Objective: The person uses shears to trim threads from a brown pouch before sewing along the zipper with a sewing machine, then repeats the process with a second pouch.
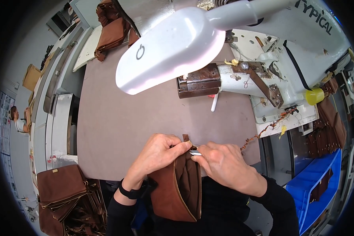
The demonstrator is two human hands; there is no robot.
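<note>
Both clamped: with left fingers (pixel 181 148) on brown leather zippered pouch (pixel 167 192), with right fingers (pixel 205 152) on slim silvery tool (pixel 195 153). Could slip, nicking brown cloth lining (pixel 187 179).

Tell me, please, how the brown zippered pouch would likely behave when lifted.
The brown pouch would probably sag and fold, since its lining is visibly creased. It seems light for its size, as its walls look thin. The zipper may hold some shape, because it runs in a smooth curve.
</note>
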